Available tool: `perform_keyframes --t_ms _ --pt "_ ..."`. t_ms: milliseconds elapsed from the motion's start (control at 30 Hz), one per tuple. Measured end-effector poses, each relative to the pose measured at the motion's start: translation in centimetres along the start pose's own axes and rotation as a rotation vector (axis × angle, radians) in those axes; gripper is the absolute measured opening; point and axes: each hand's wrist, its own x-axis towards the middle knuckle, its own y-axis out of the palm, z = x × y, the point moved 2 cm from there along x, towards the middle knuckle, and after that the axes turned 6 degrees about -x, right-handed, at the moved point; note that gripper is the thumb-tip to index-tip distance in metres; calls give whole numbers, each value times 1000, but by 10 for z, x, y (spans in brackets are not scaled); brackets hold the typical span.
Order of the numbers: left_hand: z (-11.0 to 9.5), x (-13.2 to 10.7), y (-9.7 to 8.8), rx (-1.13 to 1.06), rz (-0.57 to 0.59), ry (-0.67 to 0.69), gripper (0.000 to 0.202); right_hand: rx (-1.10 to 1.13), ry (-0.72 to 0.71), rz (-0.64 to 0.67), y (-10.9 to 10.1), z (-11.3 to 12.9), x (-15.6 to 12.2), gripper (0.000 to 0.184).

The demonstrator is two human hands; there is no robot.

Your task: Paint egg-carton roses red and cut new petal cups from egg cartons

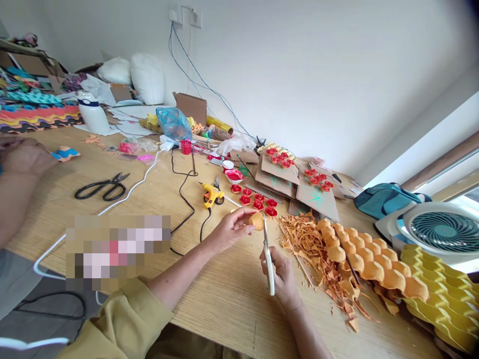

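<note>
Between its thumb and fingers my left hand [234,225] grips a small orange egg-carton cup [256,221]. My right hand [281,274] is closed around the white handles of a pair of scissors [268,264]. The blades point up and away, right beside the cup's right edge; whether they touch it I cannot tell. Just beyond my hands lie several red paper roses [258,205]. A heap of orange carton scraps [310,244] spreads to the right of the scissors.
An orange egg tray [374,257] and a yellow one [441,294] lie at right, near a fan [445,229]. A yellow glue gun [212,195], black scissors [103,188] and white cable [129,194] lie left. Cardboard pieces [279,187] stand behind. Another person's hand [28,154] rests far left.
</note>
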Motion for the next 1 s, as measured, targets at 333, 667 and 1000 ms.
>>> perform_keyframes --t_ms 333,667,1000 --pt "-3 -1 5 90 29 91 38 9 -5 4 1 -3 2 28" --pt "-3 -1 2 128 11 121 40 12 17 -24 2 0 1 37" --pt "-4 -4 1 191 -48 59 47 28 26 -3 3 -4 4 36"
